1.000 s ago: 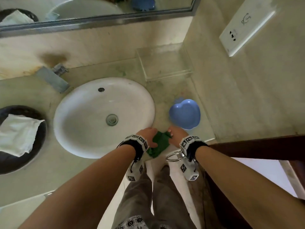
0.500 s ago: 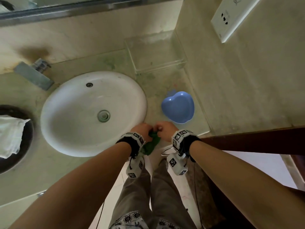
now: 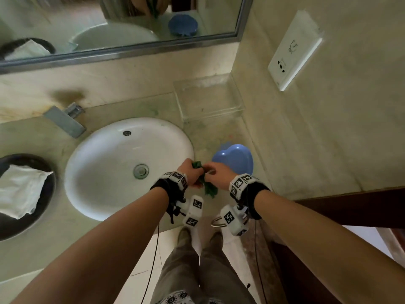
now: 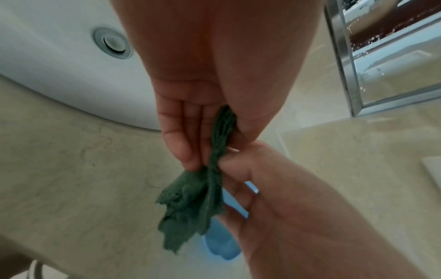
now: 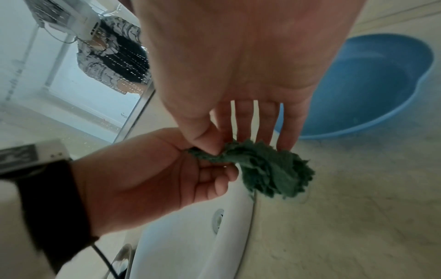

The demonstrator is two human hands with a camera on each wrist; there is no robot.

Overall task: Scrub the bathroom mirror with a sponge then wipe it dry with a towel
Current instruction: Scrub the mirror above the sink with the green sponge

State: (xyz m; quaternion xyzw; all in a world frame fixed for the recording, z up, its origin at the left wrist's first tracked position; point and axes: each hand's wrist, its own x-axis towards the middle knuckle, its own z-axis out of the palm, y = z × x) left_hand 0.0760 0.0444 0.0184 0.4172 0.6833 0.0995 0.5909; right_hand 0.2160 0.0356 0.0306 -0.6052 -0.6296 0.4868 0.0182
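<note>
Head view: high, looking steeply down over both forearms onto the beige stone counter, wide enough to take in the metal-framed wall mirror at top and the person's legs at bottom.

Left wrist view: close under the left hand, facing along the fingers toward the counter, the mirror's frame at right.

Right wrist view: close under the right hand, facing along the fingers, the mirror at left.

All three share the frayed green scrub sponge, the white oval sink and the blue heart-shaped plastic bowl. Each wrist view also catches the opposite hand.
</note>
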